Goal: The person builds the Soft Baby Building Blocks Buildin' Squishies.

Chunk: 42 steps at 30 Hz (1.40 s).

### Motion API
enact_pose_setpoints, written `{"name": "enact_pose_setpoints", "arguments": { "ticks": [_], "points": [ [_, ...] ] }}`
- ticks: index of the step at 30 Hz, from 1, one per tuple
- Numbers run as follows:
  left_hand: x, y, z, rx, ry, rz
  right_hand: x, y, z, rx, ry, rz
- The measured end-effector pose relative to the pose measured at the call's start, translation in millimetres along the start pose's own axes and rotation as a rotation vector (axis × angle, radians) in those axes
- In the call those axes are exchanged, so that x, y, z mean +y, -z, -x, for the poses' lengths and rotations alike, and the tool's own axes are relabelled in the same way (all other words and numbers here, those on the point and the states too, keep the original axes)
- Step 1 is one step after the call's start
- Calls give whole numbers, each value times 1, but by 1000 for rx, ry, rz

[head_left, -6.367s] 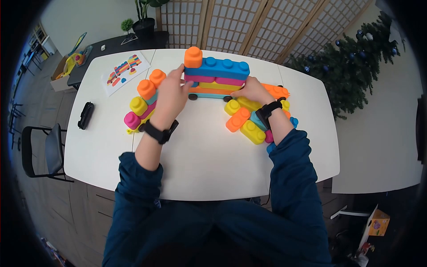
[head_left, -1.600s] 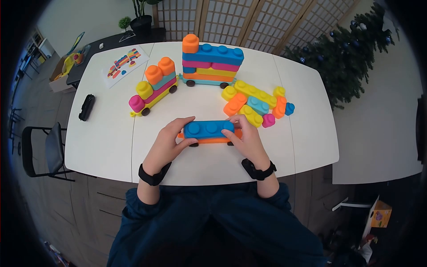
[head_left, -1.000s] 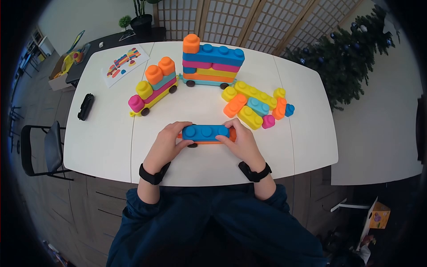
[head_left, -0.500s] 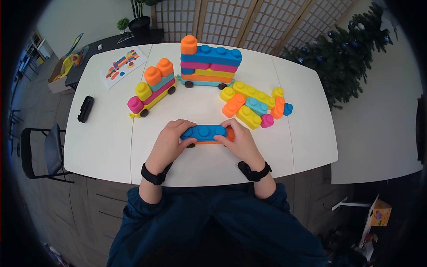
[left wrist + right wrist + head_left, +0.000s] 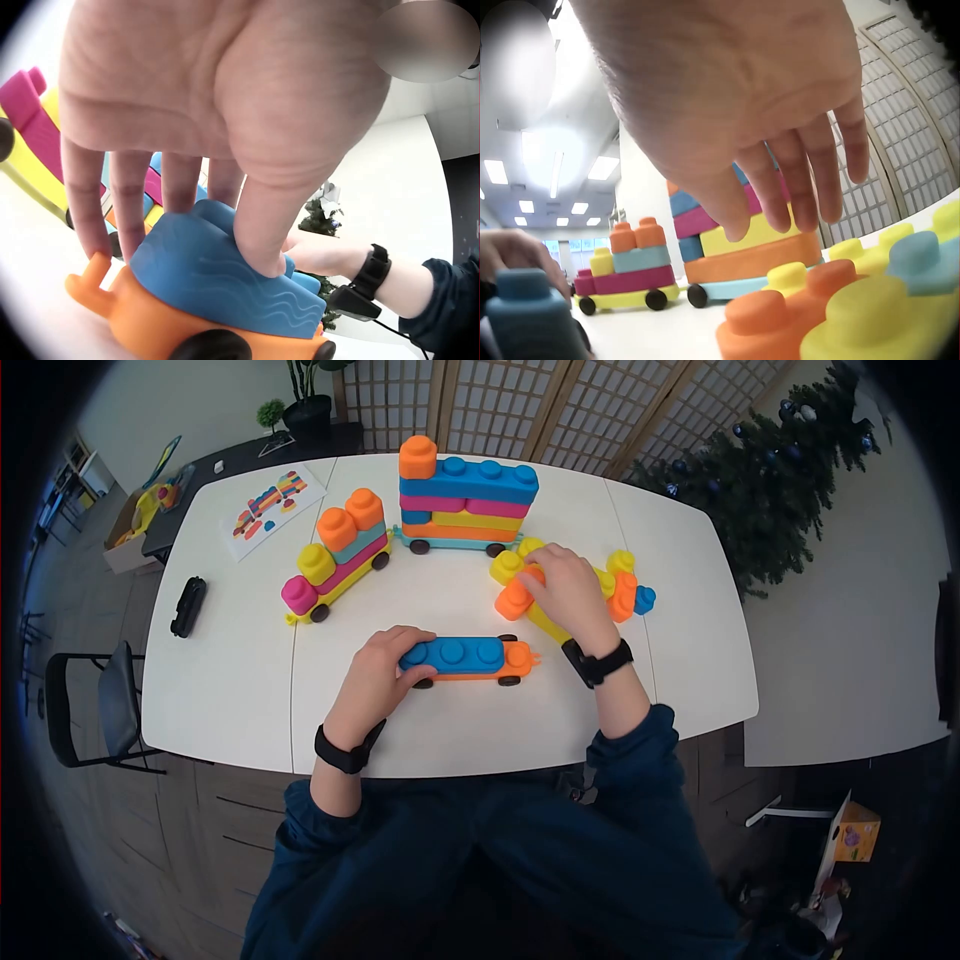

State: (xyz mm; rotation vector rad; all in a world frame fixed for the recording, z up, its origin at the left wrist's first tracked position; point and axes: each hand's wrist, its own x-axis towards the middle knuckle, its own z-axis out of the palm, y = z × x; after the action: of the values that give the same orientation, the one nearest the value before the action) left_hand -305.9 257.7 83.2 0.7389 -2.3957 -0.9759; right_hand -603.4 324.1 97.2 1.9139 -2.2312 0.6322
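Observation:
A long blue building block [image 5: 452, 653] is seated on an orange wheeled base [image 5: 514, 657] near the front of the table. My left hand [image 5: 372, 678] grips the block's left end, thumb on the near side and fingers over the far side. In the left wrist view the thumb [image 5: 262, 232] presses against the blue block. My right hand [image 5: 572, 600] is over the pile of loose blocks, fingers spread downward and holding nothing. Below it lie an orange block [image 5: 757, 315] and a yellow block [image 5: 874, 315]; the hand hides part of the pile in the head view.
Behind stand a tall stacked wagon [image 5: 465, 485] on a light-blue base and, at left, a yellow-based wagon [image 5: 345, 570]. A picture sheet [image 5: 272, 510] and a black case [image 5: 188, 607] lie on the table's left. A blue block [image 5: 644, 599] sits at the pile's right edge.
My right hand has let go of the blue block and moved forward and right to the loose blocks. My left hand still grips the block; earlier both hands were on it.

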Motion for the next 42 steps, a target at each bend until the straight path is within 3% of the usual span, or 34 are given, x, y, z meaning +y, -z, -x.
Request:
{"name": "enact_pose_setpoints", "arguments": {
  "ticks": [6,10,12,16,18,21,27,42],
  "points": [
    [0,4,1,-10,25,17,5,-32,-34,-212,-88,186],
    [-1,3,0,-4,17,22,2,-30,-35,-206,-102,172],
    [0,4,0,-12,31,22,1,-18,-28,-54,-73,23],
    [-3,3,1,5,1,32,-5,22,-3,6,-77,-280],
    [-3,3,0,13,-3,32,-11,42,15,-169,-114,-443],
    [-3,3,0,1,7,34,-12,50,44,-247,-109,-538],
    [-3,3,0,5,-12,32,-13,34,73,-332,-116,-622],
    [-2,3,-1,-6,13,34,-22,11,85,-282,-156,-696]
  ]
}}
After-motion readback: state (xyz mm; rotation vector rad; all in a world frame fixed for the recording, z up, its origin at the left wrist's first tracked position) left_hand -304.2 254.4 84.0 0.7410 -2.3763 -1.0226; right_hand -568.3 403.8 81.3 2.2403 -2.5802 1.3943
